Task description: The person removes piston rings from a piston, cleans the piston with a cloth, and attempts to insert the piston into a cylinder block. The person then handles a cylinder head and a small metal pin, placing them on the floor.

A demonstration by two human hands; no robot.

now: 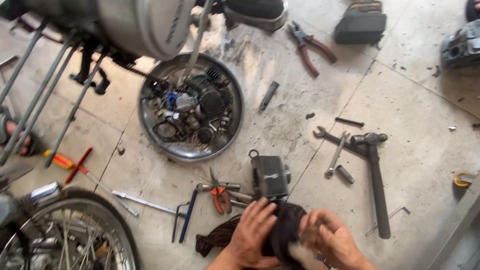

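Both hands, left hand [252, 232] and right hand [330, 240], gripped the dark rag [282, 230], mid-wipe; grey metal part [270, 175] sat untouched on the floor [410, 100].

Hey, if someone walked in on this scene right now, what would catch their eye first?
Probably the round metal tray full of small engine parts at the centre of the concrete floor. Next, at the bottom, the left hand and right hand both grip a dark rag, just below a grey boxy part. To the right lie a hammer and wrenches.
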